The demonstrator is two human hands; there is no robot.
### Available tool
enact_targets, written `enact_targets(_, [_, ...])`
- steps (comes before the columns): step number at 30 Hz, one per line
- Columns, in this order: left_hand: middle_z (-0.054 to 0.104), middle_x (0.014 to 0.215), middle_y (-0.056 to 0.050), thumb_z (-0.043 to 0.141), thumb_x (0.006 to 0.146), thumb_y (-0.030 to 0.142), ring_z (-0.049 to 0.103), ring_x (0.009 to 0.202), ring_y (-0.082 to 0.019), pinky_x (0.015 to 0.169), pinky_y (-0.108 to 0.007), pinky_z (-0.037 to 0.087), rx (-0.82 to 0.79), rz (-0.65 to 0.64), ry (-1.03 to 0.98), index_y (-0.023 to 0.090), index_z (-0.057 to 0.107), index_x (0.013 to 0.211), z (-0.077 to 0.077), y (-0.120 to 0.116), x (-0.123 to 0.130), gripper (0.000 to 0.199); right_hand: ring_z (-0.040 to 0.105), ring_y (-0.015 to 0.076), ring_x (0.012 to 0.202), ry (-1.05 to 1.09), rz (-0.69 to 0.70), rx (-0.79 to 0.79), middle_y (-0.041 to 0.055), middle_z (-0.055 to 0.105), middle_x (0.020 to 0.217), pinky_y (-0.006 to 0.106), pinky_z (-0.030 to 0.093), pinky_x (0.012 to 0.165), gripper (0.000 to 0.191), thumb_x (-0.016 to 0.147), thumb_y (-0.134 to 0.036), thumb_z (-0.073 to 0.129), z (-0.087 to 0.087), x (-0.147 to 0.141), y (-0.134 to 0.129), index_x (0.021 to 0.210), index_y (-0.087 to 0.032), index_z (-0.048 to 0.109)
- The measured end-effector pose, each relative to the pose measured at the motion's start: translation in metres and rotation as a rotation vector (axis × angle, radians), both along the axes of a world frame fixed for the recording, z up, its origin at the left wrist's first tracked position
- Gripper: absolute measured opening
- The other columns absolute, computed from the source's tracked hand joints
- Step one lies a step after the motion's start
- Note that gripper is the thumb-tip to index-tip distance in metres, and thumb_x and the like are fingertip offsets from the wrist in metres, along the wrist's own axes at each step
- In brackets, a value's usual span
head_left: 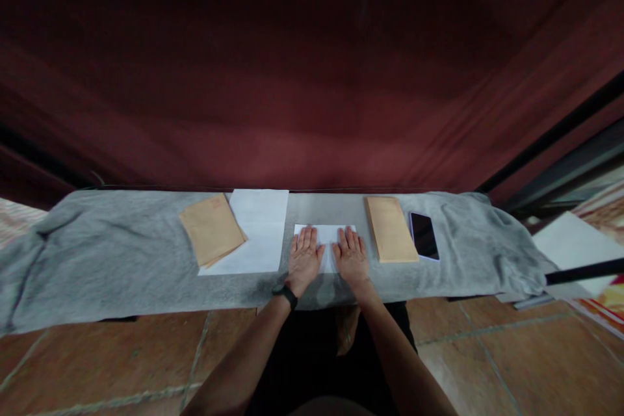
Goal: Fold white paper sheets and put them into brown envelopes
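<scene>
A small white sheet of paper, seemingly folded, lies in front of me on the grey cloth. My left hand rests flat on its left part, fingers stretched out and pointing away from me. On the right part, my right hand lies flat too, its fingers extended. Both palms cover much of the paper, and a strip shows between them. To the left is a larger white sheet, with several brown envelopes partly on top of it. Right of my right hand sits a stack of brown envelopes.
A smartphone with a dark screen lies right of the envelope stack. Grey cloth covers the narrow table. Behind it hangs a dark red fabric. At far right, a dark bar crosses white paper. The floor is tiled.
</scene>
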State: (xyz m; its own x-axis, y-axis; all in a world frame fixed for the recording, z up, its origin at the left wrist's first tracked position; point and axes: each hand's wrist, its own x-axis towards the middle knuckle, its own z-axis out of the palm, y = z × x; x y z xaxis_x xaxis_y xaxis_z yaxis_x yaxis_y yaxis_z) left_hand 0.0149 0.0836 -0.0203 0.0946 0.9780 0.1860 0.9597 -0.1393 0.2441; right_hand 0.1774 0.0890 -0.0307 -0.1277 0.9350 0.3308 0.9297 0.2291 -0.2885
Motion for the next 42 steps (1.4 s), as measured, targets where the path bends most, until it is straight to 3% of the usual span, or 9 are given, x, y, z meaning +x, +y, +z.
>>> enact_targets(6, [0.033, 0.160, -0.014, 0.036, 0.100, 0.038, 0.021, 0.151, -0.027, 0.122, -0.050, 0.017, 0.017, 0.020, 0.000, 0.014, 0.034, 0.153, 0.000, 0.002, 0.001, 0.059, 0.038, 0.0307, 0.143, 0.025, -0.041, -0.006, 0.0201, 0.042, 0.153, 0.054, 0.024, 0.117, 0.051, 0.104, -0.031, 0.032, 0.000, -0.004, 0.006, 0.147, -0.008, 0.044])
enact_targets(11, [0.031, 0.161, -0.011, 0.035, 0.099, 0.027, 0.020, 0.151, -0.027, 0.121, -0.051, 0.019, 0.008, 0.002, 0.009, 0.018, 0.035, 0.153, 0.004, 0.000, 0.001, 0.055, 0.037, 0.0235, 0.144, 0.024, 0.169, -0.079, 0.0109, 0.044, 0.153, 0.046, 0.025, 0.119, 0.049, 0.105, -0.031, 0.025, 0.005, -0.031, 0.014, 0.146, -0.015, 0.047])
enact_targets(14, [0.030, 0.162, -0.011, 0.034, 0.098, 0.023, 0.019, 0.152, -0.027, 0.121, -0.052, 0.019, -0.010, -0.004, 0.018, 0.017, 0.035, 0.153, 0.005, -0.001, 0.001, 0.055, 0.035, 0.0242, 0.145, 0.011, 0.175, -0.097, 0.0094, 0.042, 0.154, 0.048, 0.022, 0.120, 0.049, 0.106, -0.034, 0.027, 0.005, -0.039, 0.015, 0.147, -0.017, 0.047])
enact_targets(22, [0.030, 0.162, -0.011, 0.039, 0.098, 0.030, 0.019, 0.151, -0.030, 0.121, -0.055, 0.016, 0.015, -0.012, -0.009, 0.020, 0.036, 0.152, 0.005, -0.002, 0.002, 0.055, 0.033, 0.0297, 0.146, -0.025, 0.090, -0.034, 0.0143, 0.034, 0.158, 0.052, 0.024, 0.118, 0.051, 0.103, -0.033, 0.037, 0.000, -0.011, 0.011, 0.151, -0.016, 0.040])
enact_targets(30, [0.035, 0.159, -0.012, 0.034, 0.101, 0.036, 0.023, 0.150, -0.023, 0.124, -0.049, 0.010, 0.030, -0.379, 0.086, 0.012, 0.036, 0.151, 0.006, -0.003, 0.002, 0.055, 0.026, 0.0310, 0.148, -0.171, 0.118, -0.057, 0.0130, 0.031, 0.160, 0.055, 0.023, 0.117, 0.049, 0.101, -0.023, 0.037, 0.002, -0.001, 0.005, 0.149, -0.018, 0.043])
enact_targets(35, [0.030, 0.161, -0.015, 0.030, 0.102, 0.040, 0.021, 0.151, -0.023, 0.124, -0.047, 0.008, 0.049, -0.444, 0.153, 0.008, 0.033, 0.152, 0.007, -0.004, -0.001, 0.059, 0.024, 0.0326, 0.149, -0.276, 0.146, -0.057, 0.0125, 0.030, 0.160, 0.055, 0.024, 0.116, 0.050, 0.099, -0.019, 0.037, 0.006, 0.001, 0.004, 0.148, -0.017, 0.045])
enact_targets(42, [0.028, 0.161, -0.015, 0.027, 0.102, 0.041, 0.020, 0.151, -0.025, 0.124, -0.049, 0.008, 0.027, -0.453, 0.183, 0.008, 0.033, 0.152, 0.010, -0.005, 0.000, 0.060, 0.026, 0.0327, 0.148, -0.246, 0.162, -0.004, 0.0136, 0.033, 0.159, 0.057, 0.025, 0.115, 0.050, 0.098, -0.017, 0.034, 0.003, 0.003, 0.003, 0.147, -0.016, 0.047])
